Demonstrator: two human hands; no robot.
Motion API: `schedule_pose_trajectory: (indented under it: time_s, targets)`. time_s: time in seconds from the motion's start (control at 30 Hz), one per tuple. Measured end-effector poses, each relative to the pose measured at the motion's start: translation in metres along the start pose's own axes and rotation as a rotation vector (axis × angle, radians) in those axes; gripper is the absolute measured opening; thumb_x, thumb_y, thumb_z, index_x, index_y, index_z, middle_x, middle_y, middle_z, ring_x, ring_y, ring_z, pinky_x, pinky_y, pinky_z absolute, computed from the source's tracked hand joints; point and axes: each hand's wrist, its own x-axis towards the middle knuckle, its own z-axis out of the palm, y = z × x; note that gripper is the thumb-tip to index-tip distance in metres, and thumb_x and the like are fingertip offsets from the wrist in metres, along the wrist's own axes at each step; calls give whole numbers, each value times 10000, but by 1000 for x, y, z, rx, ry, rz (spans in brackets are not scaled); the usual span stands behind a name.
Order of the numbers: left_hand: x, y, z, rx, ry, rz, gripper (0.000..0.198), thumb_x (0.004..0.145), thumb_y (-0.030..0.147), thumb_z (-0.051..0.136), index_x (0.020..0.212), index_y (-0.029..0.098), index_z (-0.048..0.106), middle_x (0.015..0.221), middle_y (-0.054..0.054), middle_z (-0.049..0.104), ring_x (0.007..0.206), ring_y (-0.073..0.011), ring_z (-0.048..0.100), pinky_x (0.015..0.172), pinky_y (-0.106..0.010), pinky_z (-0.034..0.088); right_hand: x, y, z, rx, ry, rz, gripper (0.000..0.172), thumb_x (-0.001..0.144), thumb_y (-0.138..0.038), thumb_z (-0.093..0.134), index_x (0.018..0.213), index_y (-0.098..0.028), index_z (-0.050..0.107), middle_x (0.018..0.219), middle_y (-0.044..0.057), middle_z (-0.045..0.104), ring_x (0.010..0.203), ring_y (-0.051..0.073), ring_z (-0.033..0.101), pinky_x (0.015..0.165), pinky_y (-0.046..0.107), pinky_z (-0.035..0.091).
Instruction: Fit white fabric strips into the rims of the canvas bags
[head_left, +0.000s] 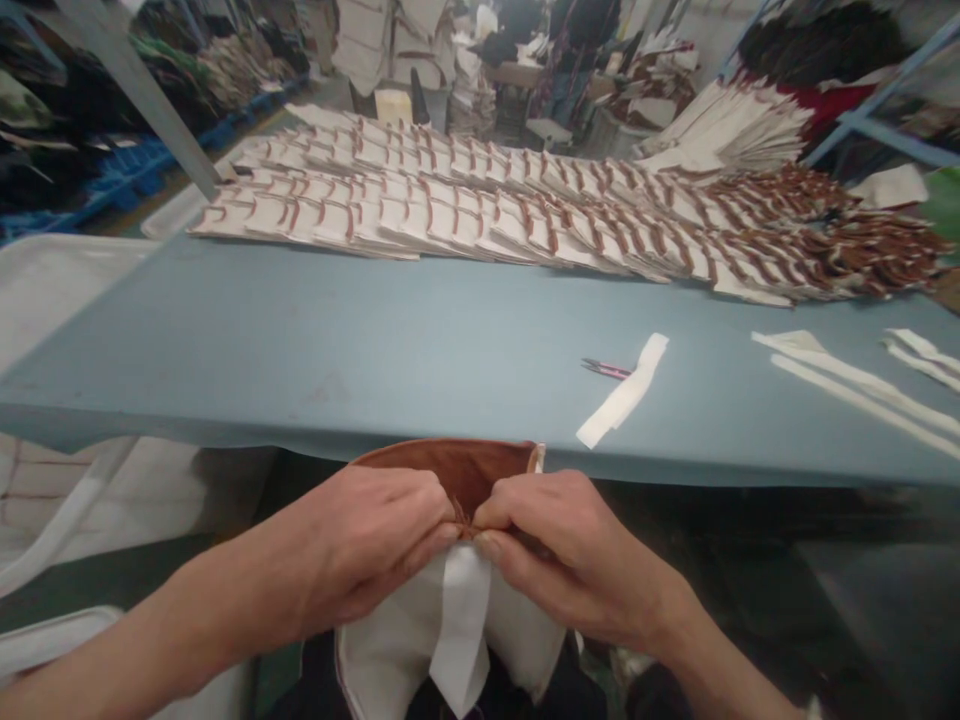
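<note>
Close to my body, just below the table's front edge, I hold a cream cloth piece (397, 635) with a brown inner face (450, 458). My left hand (382, 535) pinches its gathered brown edge from the left. From the right, my right hand (559, 545) pinches the same edge, the fingertips of both hands nearly touching. Loose brown threads stick up between them. A white strip (461, 620) hangs down from the pinched spot over the cream cloth. What lies inside the closed fingers is mostly hidden.
A blue-covered table (337, 340) lies ahead. Overlapping cream pieces with brown edges (450, 205) run along its far side. Small thread snips (604, 369) lie partly under a white strip (626, 395). More strips (862, 385) lie at right. A metal post (146, 95) rises at left.
</note>
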Motion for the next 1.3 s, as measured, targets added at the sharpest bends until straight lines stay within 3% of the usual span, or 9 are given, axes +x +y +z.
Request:
schedule_pose_trajectory:
  time_s: [0.1,0.17,0.43,0.67,0.93,1.07,1.17,1.3]
  targets:
    - [-3,-8,7,234,138,149,372,1103,163,370,746,221,460,649,27,511,560,-152,414,548,-320,289,-1,2,3,28,28,3,207,1028,-190,506,861,-186,629,715,3,665,600,118,552,615,257,402]
    - [-3,-12,8,275,170,149,410,1121,224,359,720,227,442,611,32,489,535,-151,403,538,-314,294,-1,2,5,54,52,0,214,1021,-185,508,841,-191,622,705,0,660,583,115,537,615,256,412]
    - [8,-4,-4,-22,-11,70,466,1146,350,242,824,199,542,713,1,600,641,-143,549,637,-271,404,-2,-6,1,-63,53,-76,197,1015,-153,508,859,-181,625,699,11,660,603,132,533,590,281,361]
    - [4,-5,9,190,85,157,504,1148,306,257,707,212,484,593,25,538,514,-133,445,530,-295,303,-7,-2,0,-121,-33,-54,192,1028,-129,477,981,-157,661,808,47,720,697,170,593,643,304,392]
    - [7,-4,2,4,-27,6,380,1123,321,401,814,186,577,679,29,622,580,-114,550,573,-267,346,-4,-5,-2,-264,-72,-34,252,1066,-156,454,934,-159,670,771,44,707,695,189,570,663,322,380]
    - [13,1,4,-14,-54,-47,308,1032,205,473,725,204,446,667,42,511,603,-122,474,593,-296,301,-3,-3,-3,-259,-97,28,251,1077,-192,471,937,-165,677,774,40,705,711,190,591,677,324,384]
    - [14,-4,7,-178,-46,-100,313,921,126,463,666,215,304,594,74,355,534,-96,339,552,-291,240,-2,3,-7,-190,-141,63,195,1058,-193,519,965,-165,688,822,40,725,773,189,644,721,322,407]
    - [10,-18,2,-474,-40,-266,366,938,217,474,638,225,264,586,82,257,522,-87,247,499,-262,212,4,14,-14,-94,-70,53,172,1046,-217,552,941,-175,681,801,26,719,748,170,630,763,318,430]
